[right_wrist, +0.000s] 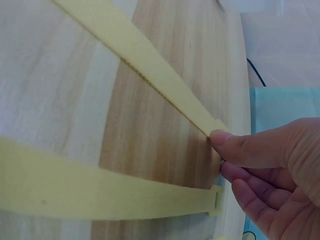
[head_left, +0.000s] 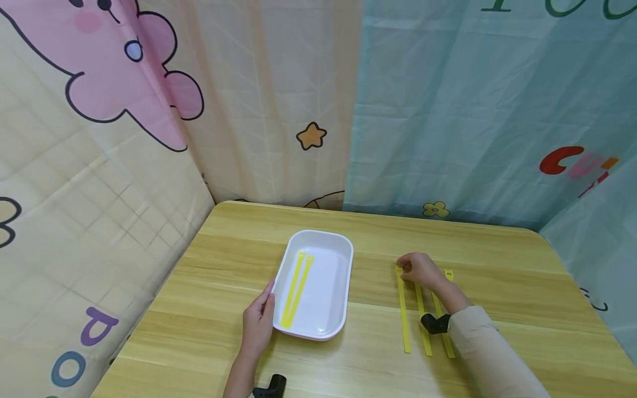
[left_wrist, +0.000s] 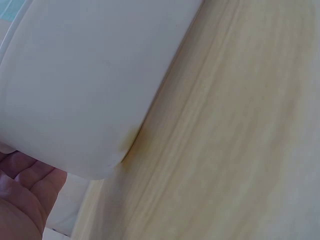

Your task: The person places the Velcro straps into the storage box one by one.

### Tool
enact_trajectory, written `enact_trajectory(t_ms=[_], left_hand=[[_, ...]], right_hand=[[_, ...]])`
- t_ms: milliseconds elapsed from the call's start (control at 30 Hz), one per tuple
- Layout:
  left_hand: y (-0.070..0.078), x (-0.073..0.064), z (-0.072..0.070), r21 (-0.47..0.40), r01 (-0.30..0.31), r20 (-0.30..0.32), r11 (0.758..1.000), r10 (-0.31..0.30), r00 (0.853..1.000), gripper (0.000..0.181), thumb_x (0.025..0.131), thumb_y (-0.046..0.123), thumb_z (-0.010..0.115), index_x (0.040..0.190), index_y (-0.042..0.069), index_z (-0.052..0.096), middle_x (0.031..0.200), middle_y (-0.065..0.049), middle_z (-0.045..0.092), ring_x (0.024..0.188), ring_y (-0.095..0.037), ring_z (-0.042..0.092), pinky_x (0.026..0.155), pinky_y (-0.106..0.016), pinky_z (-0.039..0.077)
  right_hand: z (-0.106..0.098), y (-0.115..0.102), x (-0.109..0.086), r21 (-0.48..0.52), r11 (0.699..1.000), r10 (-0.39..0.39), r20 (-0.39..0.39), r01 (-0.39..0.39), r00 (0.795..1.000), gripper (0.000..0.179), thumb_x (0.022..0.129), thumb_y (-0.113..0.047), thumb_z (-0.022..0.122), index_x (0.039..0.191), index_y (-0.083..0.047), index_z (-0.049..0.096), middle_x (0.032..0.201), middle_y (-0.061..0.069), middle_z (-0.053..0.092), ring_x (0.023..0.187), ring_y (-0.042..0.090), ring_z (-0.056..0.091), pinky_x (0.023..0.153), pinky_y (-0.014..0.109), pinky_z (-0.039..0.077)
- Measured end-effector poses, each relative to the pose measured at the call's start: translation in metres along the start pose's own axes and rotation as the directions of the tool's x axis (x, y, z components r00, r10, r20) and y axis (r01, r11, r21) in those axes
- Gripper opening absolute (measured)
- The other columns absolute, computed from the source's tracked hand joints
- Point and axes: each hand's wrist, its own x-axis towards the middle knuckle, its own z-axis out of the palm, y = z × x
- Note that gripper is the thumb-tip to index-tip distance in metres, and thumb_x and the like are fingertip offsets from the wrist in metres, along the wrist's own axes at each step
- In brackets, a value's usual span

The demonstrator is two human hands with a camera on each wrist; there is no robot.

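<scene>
On the left of the table stands a white rectangular tray [head_left: 325,293], with two yellow cable ties [head_left: 302,293] lying side by side in it. My left hand [head_left: 259,320] holds the tray by its left side; in the left wrist view its fingers [left_wrist: 30,185] are at the tray's wall. Over on the right, my right hand [head_left: 423,271] pinches the slotted end of the leftmost flat yellow strap-type cable tie [head_left: 403,315] between thumb and fingers. Two more cable ties lie beside it, the nearer one [right_wrist: 150,197] with its slotted head visible; the right arm partly covers them.
The light wood table [head_left: 368,359] has fabric hangings [head_left: 269,99] close behind its far edge and at both sides. Bare wood [head_left: 373,276] lies between the tray and the row of cable ties. Black wrist mounts [head_left: 435,324] sit on both wrists.
</scene>
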Motion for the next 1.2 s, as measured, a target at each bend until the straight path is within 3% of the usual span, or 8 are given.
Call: enact_trajectory(t_ms=[267, 500, 600, 733, 867, 1000, 1100, 1200], left_hand=[[0.001, 0.0, 0.0, 0.012, -0.003, -0.005, 1.0, 0.003, 1.0, 0.033, 0.095, 0.0, 0.044, 0.126, -0.01, 0.048, 0.13, -0.021, 0.048, 0.118, -0.027, 0.045, 0.089, -0.031, 0.043], [-0.032, 0.008, 0.002, -0.019, -0.015, -0.003, 1.0, 0.015, 1.0, 0.034, 0.096, 0.006, 0.046, 0.129, -0.002, 0.05, 0.132, -0.013, 0.048, 0.119, -0.021, 0.044, 0.089, -0.027, 0.043], [-0.037, 0.008, 0.002, -0.021, -0.03, -0.002, 0.999, 0.03, 1.0, 0.034, 0.097, 0.009, 0.047, 0.13, 0.0, 0.05, 0.132, -0.011, 0.048, 0.119, -0.019, 0.044, 0.088, -0.026, 0.043], [-0.033, 0.008, 0.002, -0.011, -0.023, -0.007, 1.0, 0.023, 1.0, 0.034, 0.096, 0.008, 0.047, 0.129, 0.0, 0.051, 0.132, -0.012, 0.048, 0.118, -0.02, 0.045, 0.087, -0.027, 0.044], [-0.013, 0.004, 0.001, 0.005, -0.013, -0.011, 1.0, 0.013, 1.0, 0.033, 0.095, 0.002, 0.046, 0.127, -0.006, 0.05, 0.13, -0.018, 0.048, 0.117, -0.025, 0.046, 0.086, -0.026, 0.045], [0.002, 0.001, 0.0, 0.02, 0.003, -0.012, 1.0, -0.003, 1.0, 0.033, 0.095, 0.0, 0.045, 0.126, -0.009, 0.049, 0.129, -0.02, 0.048, 0.115, -0.026, 0.047, 0.082, -0.018, 0.045], [0.0, 0.001, 0.0, 0.015, 0.008, -0.01, 1.0, -0.008, 1.0, 0.033, 0.095, 0.001, 0.045, 0.127, -0.008, 0.049, 0.13, -0.02, 0.048, 0.114, -0.026, 0.049, 0.079, -0.014, 0.045], [-0.015, 0.004, 0.001, 0.011, -0.018, -0.007, 1.0, 0.018, 1.0, 0.033, 0.096, 0.004, 0.046, 0.128, -0.006, 0.049, 0.13, -0.018, 0.048, 0.114, -0.025, 0.049, 0.079, -0.013, 0.044]], right_hand=[[0.0, -0.001, -0.001, 0.035, 0.999, 0.018, -0.03, -0.017, 0.999, 0.038, 0.073, 0.006, 0.072, 0.108, 0.013, 0.059, 0.095, 0.016, 0.064, 0.088, 0.029, 0.059, 0.077, 0.041, 0.05], [0.004, 0.004, 0.001, 0.113, 0.993, 0.04, -0.075, -0.032, 0.996, 0.04, 0.071, 0.007, 0.073, 0.108, 0.013, 0.059, 0.088, 0.009, 0.061, 0.082, 0.024, 0.058, 0.073, 0.038, 0.051], [0.004, 0.005, 0.002, 0.145, 0.988, 0.055, -0.076, -0.044, 0.996, 0.04, 0.071, 0.009, 0.072, 0.108, 0.013, 0.059, 0.088, 0.01, 0.06, 0.079, 0.023, 0.056, 0.07, 0.035, 0.051], [0.005, 0.006, 0.003, 0.181, 0.982, 0.07, -0.064, -0.057, 0.996, 0.04, 0.071, 0.01, 0.072, 0.109, 0.013, 0.059, 0.088, 0.011, 0.06, 0.077, 0.021, 0.055, 0.067, 0.032, 0.051], [0.006, 0.011, 0.004, 0.198, 0.979, 0.051, -0.059, -0.038, 0.997, 0.037, 0.072, 0.008, 0.072, 0.107, 0.012, 0.061, 0.088, 0.01, 0.062, 0.076, 0.019, 0.055, 0.065, 0.029, 0.05], [0.005, 0.015, 0.005, 0.208, 0.978, 0.018, -0.062, -0.004, 0.998, 0.03, 0.074, 0.007, 0.071, 0.102, 0.011, 0.063, 0.084, 0.01, 0.062, 0.074, 0.02, 0.055, 0.064, 0.03, 0.05], [0.005, 0.016, 0.005, 0.204, 0.979, 0.014, -0.061, -0.001, 0.998, 0.024, 0.075, 0.006, 0.07, 0.098, 0.01, 0.065, 0.083, 0.01, 0.062, 0.073, 0.02, 0.053, 0.064, 0.031, 0.049], [0.006, 0.016, 0.006, 0.19, 0.982, 0.014, -0.062, -0.002, 0.998, 0.02, 0.077, 0.004, 0.068, 0.097, 0.008, 0.066, 0.084, 0.01, 0.063, 0.075, 0.02, 0.053, 0.065, 0.032, 0.049]])
